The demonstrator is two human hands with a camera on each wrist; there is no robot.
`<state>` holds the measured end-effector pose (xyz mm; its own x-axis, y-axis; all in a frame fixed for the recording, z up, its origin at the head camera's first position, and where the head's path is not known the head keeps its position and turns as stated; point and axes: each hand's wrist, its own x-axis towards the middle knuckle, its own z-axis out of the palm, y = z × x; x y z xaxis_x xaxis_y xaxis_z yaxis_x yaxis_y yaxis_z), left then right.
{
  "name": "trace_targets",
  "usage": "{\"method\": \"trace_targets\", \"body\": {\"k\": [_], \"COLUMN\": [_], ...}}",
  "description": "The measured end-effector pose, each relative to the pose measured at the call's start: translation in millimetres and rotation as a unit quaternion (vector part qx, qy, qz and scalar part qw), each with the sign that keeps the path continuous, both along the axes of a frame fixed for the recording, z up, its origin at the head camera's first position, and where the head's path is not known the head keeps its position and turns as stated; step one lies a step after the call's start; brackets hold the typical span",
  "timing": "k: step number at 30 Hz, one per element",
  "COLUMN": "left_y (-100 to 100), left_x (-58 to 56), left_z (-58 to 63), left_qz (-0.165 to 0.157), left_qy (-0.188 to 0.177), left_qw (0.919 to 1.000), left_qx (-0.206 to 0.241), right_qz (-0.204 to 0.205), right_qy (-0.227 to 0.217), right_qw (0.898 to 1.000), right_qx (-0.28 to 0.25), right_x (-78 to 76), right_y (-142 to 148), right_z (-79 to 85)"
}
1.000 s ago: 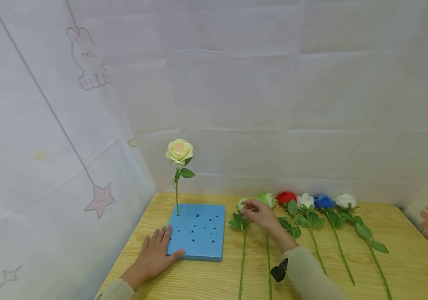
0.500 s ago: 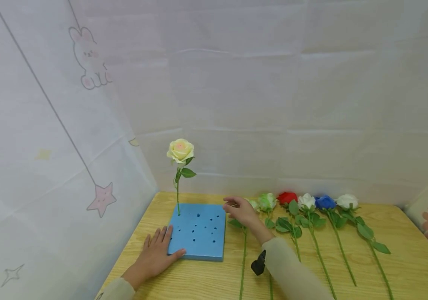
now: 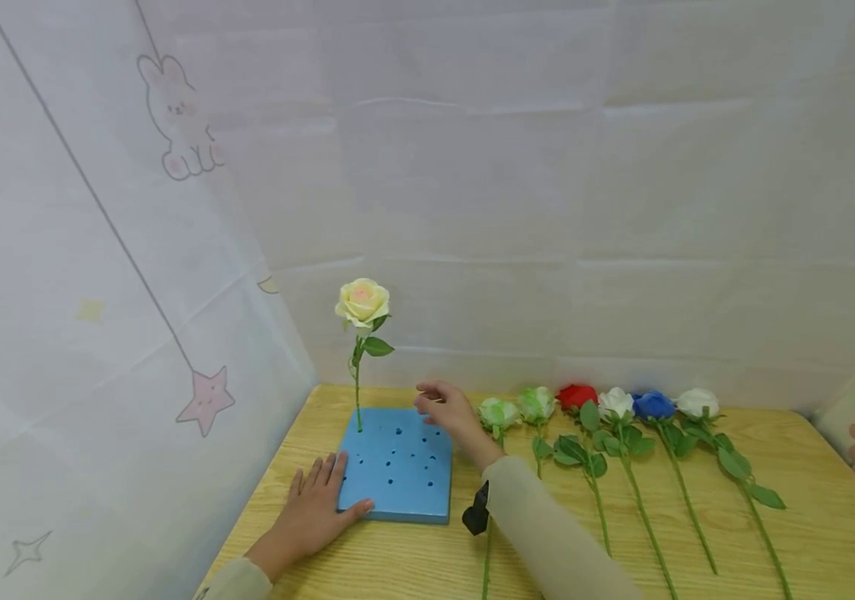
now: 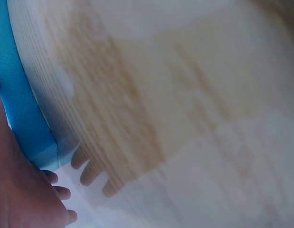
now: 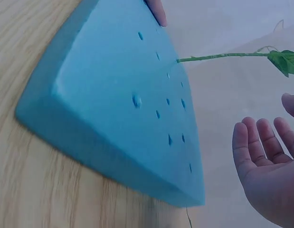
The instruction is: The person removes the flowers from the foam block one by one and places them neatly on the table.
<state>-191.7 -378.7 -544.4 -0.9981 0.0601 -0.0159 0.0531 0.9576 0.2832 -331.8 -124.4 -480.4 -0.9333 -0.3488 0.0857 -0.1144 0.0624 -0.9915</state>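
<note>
A blue foam block [image 3: 396,498] with several holes lies on the wooden table. In its back left corner a pale yellow rose [image 3: 362,303] stands upright, its green stem [image 5: 222,56] sunk in a hole. My left hand [image 3: 315,504] rests on the block's left front edge with fingers spread; in the left wrist view its fingertips peek past the block's side. Over the block's back right corner hovers my right hand [image 3: 452,414], holding nothing. The right wrist view shows its palm [image 5: 275,175] with fingers loosely bent, apart from the block.
Right of the block lie several roses in a row: two green-white roses [image 3: 498,413], a red rose [image 3: 577,397], a white rose [image 3: 616,404], a blue rose [image 3: 654,406] and another white rose [image 3: 697,403]. A printed cloth [image 3: 472,208] hangs behind the table [image 3: 300,575].
My right hand has moved left, from over the green-white roses to over the block's back right corner. The left hand stays on the block.
</note>
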Motion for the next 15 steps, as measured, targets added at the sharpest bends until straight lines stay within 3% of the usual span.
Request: {"method": "trace_targets", "body": {"k": [15], "left_y": [1], "left_x": [-0.2], "left_z": [-1.0], "left_qz": [0.004], "left_qy": [0.008], "left_qw": [1.0], "left_qx": [-0.002], "right_qz": [0.003], "right_qy": [-0.026], "right_qw": [0.999], "right_qx": [-0.022], "right_x": [1.6], "right_y": [-54], "right_z": [-10.2]}}
